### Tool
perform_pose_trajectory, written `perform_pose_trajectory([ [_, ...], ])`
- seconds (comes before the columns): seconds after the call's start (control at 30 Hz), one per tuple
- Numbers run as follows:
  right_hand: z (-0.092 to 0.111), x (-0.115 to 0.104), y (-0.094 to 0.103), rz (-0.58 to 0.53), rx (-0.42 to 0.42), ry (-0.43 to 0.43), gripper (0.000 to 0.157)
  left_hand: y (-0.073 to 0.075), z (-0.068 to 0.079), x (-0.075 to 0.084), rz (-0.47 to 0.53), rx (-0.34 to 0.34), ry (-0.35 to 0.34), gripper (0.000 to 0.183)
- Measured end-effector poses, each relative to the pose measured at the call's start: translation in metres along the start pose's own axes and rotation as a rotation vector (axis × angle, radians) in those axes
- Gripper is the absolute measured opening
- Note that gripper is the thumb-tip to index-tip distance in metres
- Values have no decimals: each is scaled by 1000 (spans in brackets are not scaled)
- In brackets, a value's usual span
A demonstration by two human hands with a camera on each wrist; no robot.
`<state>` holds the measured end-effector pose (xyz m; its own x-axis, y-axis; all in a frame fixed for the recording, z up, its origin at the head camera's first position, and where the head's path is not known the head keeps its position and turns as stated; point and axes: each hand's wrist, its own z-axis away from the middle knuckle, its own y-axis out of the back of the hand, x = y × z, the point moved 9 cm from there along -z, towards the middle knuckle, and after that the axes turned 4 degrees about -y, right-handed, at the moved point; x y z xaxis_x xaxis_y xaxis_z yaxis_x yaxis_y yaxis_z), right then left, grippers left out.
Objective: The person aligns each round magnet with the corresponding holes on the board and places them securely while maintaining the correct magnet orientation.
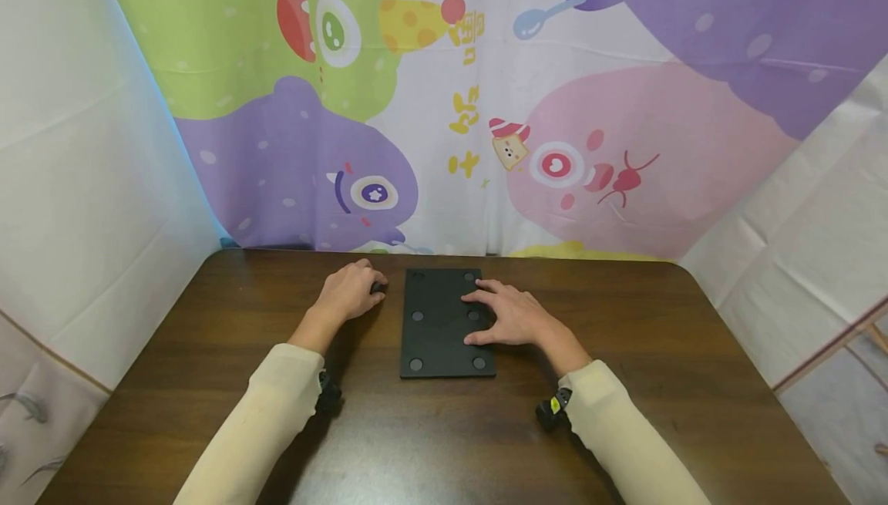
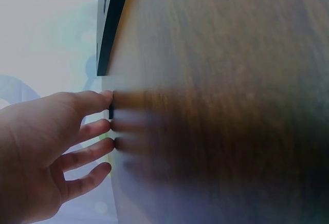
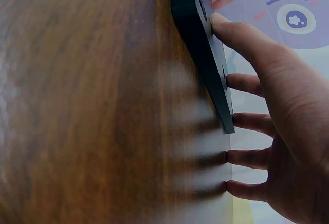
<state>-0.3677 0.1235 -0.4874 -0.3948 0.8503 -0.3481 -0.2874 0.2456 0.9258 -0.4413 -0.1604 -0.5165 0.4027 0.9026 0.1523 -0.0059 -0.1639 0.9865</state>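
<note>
A flat black rectangular board [image 1: 444, 335] lies on the table, with several round grey-black spots along its two long sides. To its left, my left hand [image 1: 349, 291] rests low over the table and pinches a small black piece [image 1: 378, 287] between thumb and fingers. Most of that piece [image 2: 110, 112] is hidden by the fingers in the left wrist view. My right hand [image 1: 516, 316] spreads over the board's right side, thumb and fingertips touching its top. In the right wrist view the board [image 3: 205, 54] shows its thick edge, and two fingertips reach the table beyond it.
The brown wooden table [image 1: 444, 443] ends at a cloth curtain [image 1: 451, 204] printed with cartoon figures. White cloth walls [image 1: 139, 181] stand at both sides. A dark camera [image 1: 328, 395] is strapped to the left wrist, another camera [image 1: 553, 410] to the right.
</note>
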Motion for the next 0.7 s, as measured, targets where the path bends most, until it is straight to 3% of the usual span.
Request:
perform_pose_trajectory([
  [0.23, 0, 0, 1, -5, -1, -1, 82, -25, -15, -21, -16, 62, -26, 28],
  [0.6, 0, -1, 1, 1, 5, 0, 82, -15, -10, -14, 31, 54, 9, 21],
  [0.7, 0, 0, 1, 1, 4, 0, 82, -20, -15, -20, 36, 56, 15, 20],
])
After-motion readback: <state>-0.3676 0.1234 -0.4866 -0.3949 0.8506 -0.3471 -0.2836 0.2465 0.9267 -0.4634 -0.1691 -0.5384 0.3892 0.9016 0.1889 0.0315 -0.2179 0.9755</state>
